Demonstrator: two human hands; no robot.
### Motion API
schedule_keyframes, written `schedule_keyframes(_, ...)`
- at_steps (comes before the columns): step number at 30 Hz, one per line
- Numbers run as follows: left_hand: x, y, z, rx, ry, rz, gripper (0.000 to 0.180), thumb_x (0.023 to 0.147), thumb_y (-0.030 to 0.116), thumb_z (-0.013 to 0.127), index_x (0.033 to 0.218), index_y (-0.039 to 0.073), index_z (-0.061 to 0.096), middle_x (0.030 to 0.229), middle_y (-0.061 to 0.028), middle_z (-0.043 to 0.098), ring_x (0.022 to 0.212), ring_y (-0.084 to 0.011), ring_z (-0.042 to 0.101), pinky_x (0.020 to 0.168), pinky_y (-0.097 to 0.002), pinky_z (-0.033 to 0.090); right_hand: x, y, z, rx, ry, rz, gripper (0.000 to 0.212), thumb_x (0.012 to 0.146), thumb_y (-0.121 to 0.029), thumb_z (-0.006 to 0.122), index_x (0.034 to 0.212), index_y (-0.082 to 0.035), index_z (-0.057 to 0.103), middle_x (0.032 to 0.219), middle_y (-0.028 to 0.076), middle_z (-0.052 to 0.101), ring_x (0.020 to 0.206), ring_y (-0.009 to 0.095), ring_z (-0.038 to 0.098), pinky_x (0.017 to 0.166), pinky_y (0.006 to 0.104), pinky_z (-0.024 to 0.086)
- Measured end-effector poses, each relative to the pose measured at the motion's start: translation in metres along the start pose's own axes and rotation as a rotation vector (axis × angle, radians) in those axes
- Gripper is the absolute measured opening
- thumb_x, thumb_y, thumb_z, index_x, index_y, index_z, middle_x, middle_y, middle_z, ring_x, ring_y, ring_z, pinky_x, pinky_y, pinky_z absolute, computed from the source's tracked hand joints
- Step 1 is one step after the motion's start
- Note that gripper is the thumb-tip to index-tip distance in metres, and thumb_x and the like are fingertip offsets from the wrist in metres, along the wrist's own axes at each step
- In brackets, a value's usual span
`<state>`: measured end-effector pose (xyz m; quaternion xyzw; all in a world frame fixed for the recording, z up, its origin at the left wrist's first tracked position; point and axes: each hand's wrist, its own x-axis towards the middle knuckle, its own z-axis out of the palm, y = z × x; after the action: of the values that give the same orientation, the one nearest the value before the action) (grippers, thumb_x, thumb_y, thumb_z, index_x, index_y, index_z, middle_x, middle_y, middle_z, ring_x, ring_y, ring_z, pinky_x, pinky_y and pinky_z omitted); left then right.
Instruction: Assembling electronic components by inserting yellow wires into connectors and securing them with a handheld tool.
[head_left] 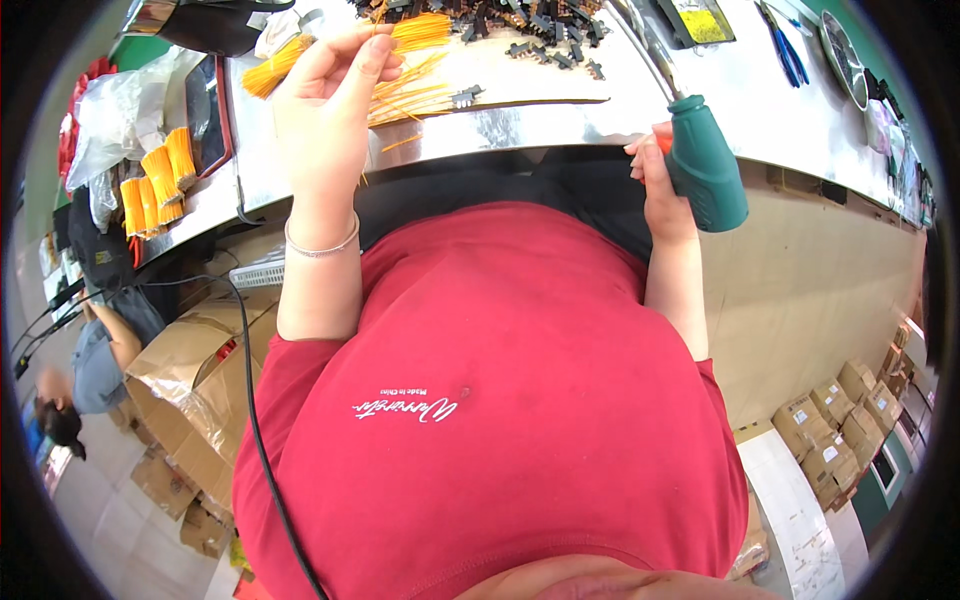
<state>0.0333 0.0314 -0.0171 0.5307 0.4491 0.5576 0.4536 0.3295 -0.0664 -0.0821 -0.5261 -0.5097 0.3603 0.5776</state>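
Observation:
My left hand (335, 100) is raised over the near edge of the workbench, thumb and index finger pinched on a thin yellow wire (379, 14). Beneath and beside it lie loose yellow wires (415, 95), one ending at a small black connector (466, 97). Bundled yellow wires (275, 68) stick out left of the fingers. At the bench edge on the right, my right hand (662, 195) has its fingers curled next to a teal handle-shaped tool (706, 165) with a metal shaft. The tool partly hides this hand and an orange-red piece by its fingers; what they grip cannot be made out.
Many black connectors (540, 25) are heaped at the back of the white workbench (540, 125). More wire bundles (160, 180) and a clear plastic bag (130, 110) lie left. Blue-handled pliers (787, 50) are right. A black cable (250, 400) and open carton (200, 370) are beside me.

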Motion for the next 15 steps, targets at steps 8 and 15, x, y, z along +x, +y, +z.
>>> schedule_keyframes(8, 0.0027, -0.0031, 0.0033, -0.077, 0.049, -0.014, 0.018, 0.093, 0.006, 0.064, 0.107, -0.005, 0.065, 0.094, -0.011, 0.07, 0.089, -0.0156, 0.069, 0.084, -0.0264, 0.055, 0.002, -0.0043, -0.0003, -0.056, -0.008, -0.028, 0.023, 0.09, -0.005, 0.063, 0.112, 0.001, 0.062, 0.081, 0.006, 0.067, 0.068, 0.01, 0.061, 0.062, 0.0246, 0.051)
schedule_keyframes(15, -0.0018, -0.0005, 0.0002, 0.087, -0.002, -0.063, 0.02, 0.092, 0.006, 0.065, 0.109, -0.004, 0.065, 0.1, -0.0095, 0.069, 0.089, -0.0129, 0.066, 0.083, -0.0235, 0.052, 0.0035, -0.0105, 0.0024, -0.116, -0.029, -0.069, 0.014, 0.091, -0.001, 0.059, 0.105, -0.001, 0.055, 0.075, 0.007, 0.059, 0.066, 0.013, 0.058, 0.058, 0.0249, 0.049)
